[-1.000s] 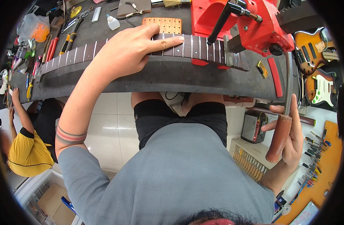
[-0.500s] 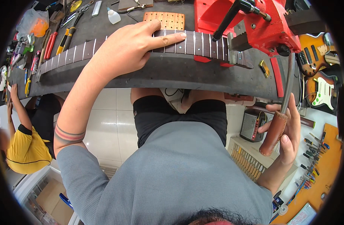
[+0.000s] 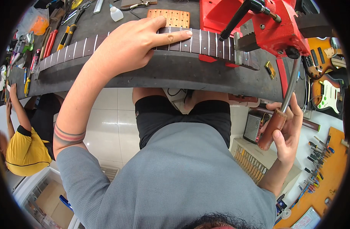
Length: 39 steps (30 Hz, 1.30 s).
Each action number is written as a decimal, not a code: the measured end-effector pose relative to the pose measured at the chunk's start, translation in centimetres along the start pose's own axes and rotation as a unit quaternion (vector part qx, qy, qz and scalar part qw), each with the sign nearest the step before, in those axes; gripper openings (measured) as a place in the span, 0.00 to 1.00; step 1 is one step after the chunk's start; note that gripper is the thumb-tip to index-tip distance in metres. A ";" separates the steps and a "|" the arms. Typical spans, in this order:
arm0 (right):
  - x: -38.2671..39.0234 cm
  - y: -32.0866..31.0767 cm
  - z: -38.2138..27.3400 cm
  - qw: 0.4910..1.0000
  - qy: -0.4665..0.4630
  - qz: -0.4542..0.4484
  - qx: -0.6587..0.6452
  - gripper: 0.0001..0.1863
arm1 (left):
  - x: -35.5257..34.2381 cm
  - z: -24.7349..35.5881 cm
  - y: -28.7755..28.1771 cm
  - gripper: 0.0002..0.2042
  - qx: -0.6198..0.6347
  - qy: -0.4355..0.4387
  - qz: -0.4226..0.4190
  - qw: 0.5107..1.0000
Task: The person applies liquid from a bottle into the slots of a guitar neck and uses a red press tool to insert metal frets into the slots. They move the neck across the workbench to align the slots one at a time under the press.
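A dark guitar neck (image 3: 199, 42) with metal frets and small dots lies across the bench, its right end under the red press (image 3: 280, 34). My left hand (image 3: 135, 42) is closed around the neck near its middle. One finger stretches along the fretboard to the right, and the thumb side rests at the near edge. On the right, the press's metal lever ends in a brown leather-wrapped handle (image 3: 272, 129). My right hand (image 3: 291, 133) holds it loosely, thumb in front and fingers behind. A black bar handle (image 3: 236, 21) slants down from the press above the neck.
Behind the neck lie a wooden block with holes (image 3: 175, 18) and a small white bottle (image 3: 115, 13). Pliers (image 3: 67, 37) and other tools crowd the left. A person in yellow (image 3: 28, 150) is at far left. Guitar bodies (image 3: 326, 91) stand at right, near an amplifier (image 3: 253, 126).
The leather-wrapped handle has swung slightly up and to the left, my right hand moving with it. My left hand keeps its place on the neck. The whole view has shifted a little.
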State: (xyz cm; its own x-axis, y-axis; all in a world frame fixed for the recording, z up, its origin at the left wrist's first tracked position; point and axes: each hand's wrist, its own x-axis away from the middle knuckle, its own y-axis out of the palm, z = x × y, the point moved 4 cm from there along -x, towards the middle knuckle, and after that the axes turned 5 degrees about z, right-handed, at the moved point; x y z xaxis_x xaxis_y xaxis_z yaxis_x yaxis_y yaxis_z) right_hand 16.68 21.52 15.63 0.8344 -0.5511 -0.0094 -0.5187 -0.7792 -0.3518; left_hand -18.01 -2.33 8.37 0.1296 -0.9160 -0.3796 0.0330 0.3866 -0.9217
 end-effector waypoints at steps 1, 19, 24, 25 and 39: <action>0.0 0.0 0.0 1.000 -0.002 0.002 -0.004 0.59 | 0.0 -0.1 0.0 0.49 0.001 0.000 0.000 1.000; 0.1 2.3 0.5 0.998 -0.002 0.061 -0.014 0.45 | 0.0 -0.2 0.0 0.49 0.007 -0.002 0.008 1.000; -0.3 3.1 2.3 0.995 0.018 0.098 -0.009 0.32 | 0.0 0.0 -0.1 0.49 0.013 -0.001 0.019 1.000; -0.4 3.3 2.2 0.994 0.017 0.104 -0.005 0.32 | -0.1 0.0 -0.1 0.49 0.015 0.004 0.023 1.000; -2.4 5.8 1.2 0.964 0.149 0.220 0.013 0.06 | -0.4 0.1 -0.5 0.47 0.040 -0.011 0.018 0.999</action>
State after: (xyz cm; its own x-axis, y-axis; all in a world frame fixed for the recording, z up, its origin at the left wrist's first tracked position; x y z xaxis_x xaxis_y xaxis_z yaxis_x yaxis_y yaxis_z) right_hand 11.87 18.72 12.45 0.4415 -0.8911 0.1048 -0.8022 -0.4443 -0.3988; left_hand -18.02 -2.12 9.03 0.1538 -0.8988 -0.4105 0.1070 0.4282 -0.8973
